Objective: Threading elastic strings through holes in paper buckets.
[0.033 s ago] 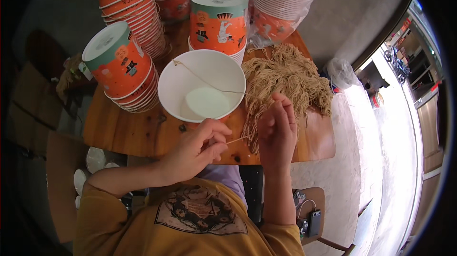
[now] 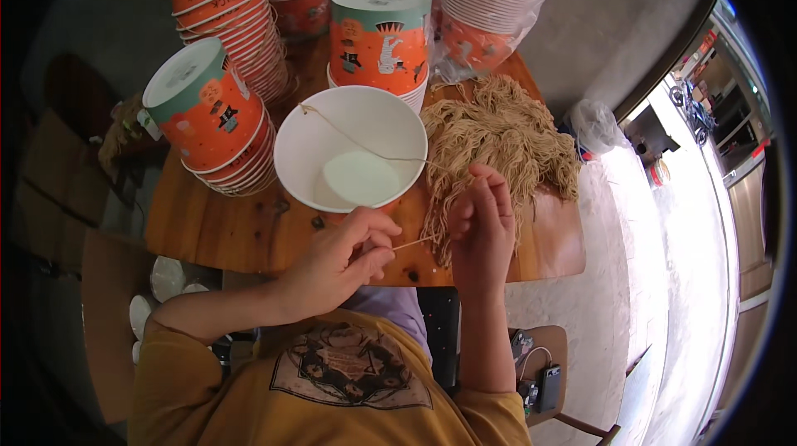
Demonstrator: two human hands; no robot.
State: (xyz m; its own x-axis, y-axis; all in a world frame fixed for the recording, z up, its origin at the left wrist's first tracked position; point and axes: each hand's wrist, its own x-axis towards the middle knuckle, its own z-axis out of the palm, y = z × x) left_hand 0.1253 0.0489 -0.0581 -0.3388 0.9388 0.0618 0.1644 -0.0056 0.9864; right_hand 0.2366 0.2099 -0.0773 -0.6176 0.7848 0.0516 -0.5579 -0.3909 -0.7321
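A white-lined paper bucket point(image 2: 300, 151) stands tilted toward me on the wooden table, its mouth open. A thin beige string point(image 2: 365, 149) is attached at its far left rim and crosses the mouth toward my right hand point(image 2: 484, 234), whose curled fingers hold it. Just in front of the bucket, my left hand point(image 2: 344, 253) pinches the string's other end between thumb and fingers. A short taut length runs between both hands. Beside the bucket, partly behind my right hand, lies a heap of loose beige strings point(image 2: 498, 135).
Orange and green printed buckets stand upside down in stacks, one at the left point(image 2: 212, 114) and one behind point(image 2: 380, 39). Taller stacks rise at the back, one in clear plastic point(image 2: 502, 6). A stool point(image 2: 544, 355) at lower right holds a black device point(image 2: 549, 388).
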